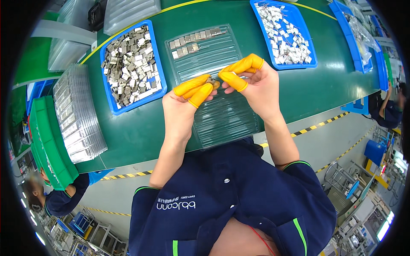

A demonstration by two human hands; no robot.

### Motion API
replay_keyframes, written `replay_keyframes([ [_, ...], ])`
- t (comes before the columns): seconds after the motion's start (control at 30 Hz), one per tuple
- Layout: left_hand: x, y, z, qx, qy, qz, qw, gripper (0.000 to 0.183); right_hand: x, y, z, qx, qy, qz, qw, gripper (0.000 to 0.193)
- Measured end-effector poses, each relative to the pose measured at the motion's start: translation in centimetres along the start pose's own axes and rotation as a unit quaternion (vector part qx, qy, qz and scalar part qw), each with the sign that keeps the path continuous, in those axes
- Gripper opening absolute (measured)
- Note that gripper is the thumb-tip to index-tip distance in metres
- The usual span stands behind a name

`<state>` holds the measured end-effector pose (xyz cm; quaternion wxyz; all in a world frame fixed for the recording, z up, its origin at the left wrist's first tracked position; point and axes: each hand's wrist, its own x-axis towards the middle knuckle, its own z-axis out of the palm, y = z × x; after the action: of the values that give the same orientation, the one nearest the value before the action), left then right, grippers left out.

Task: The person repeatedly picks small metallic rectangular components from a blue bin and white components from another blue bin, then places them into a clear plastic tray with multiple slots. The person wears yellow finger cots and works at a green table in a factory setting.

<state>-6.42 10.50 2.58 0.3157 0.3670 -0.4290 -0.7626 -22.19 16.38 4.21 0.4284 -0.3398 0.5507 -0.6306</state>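
Both my hands meet over the middle of the clear ribbed plastic tray [213,119], with yellow finger cots on several fingertips. My left hand [185,100] pinches a small grey metal connector piece [211,80] between thumb and fingers. Close beside it, my right hand [252,81] has its thumb and fingertips closed together. Whatever sits in that pinch is too small and covered to name. In the far slots of the tray lie short rows of small grey-and-silver connector pieces [188,39].
To the left, a blue bin [161,72] holds many grey and white pieces. Another blue bin [314,59] at the far right contains small white wired parts. Stacked clear trays [79,113] and a green bin [47,145] line the left edge. Co-workers are at both sides.
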Motion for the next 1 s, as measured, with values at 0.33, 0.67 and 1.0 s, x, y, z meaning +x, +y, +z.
replay_keyframes([
  [0.33, -0.7, -0.7, 0.0, -0.112, 0.022, -0.047, 0.992, 0.025, -1.8, 1.5, 0.2, -0.17, 0.016, -0.094, 0.981, 0.024],
  [0.67, -1.4, -1.0, -0.5, -0.086, -0.006, -0.035, 0.996, 0.025, -2.4, 0.8, 0.2, -0.035, 0.018, 0.023, 0.999, 0.02],
  [1.0, -2.0, -0.7, 0.0, 0.02, 0.007, 0.013, 1.0, 0.025, -2.5, 0.5, 0.1, -0.031, 0.022, 0.033, 0.999, 0.018],
])
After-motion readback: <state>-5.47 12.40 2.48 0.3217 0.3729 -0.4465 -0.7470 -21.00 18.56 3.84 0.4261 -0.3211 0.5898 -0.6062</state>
